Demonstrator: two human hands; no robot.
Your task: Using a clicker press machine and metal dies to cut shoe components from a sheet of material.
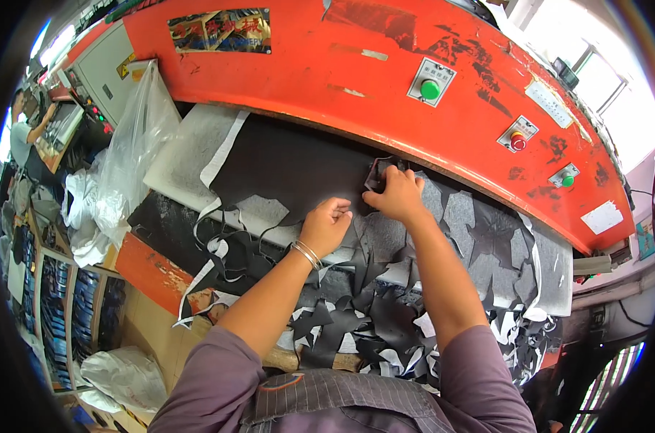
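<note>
My right hand [399, 193] is closed on a small cutting die [376, 175], a dark thin-walled outline standing on a black sheet of leather-like material [284, 162]. My left hand [326, 227], with bangles at the wrist, lies at the sheet's near edge. Its fingers are loosely bent and slightly apart, and I see nothing held in them. The sheet lies on a pale, worn cutting board [179, 162]. To the right, cut-outs leave grey board showing between black remnants [493, 234].
A red press beam [313, 79] spans the far side, carrying green buttons [430, 89] and a red button [518, 141]. Black and white scraps [392, 325] pile up near my body. Plastic bags [129, 155] hang at left. Further left, another person [26, 137] works at a machine.
</note>
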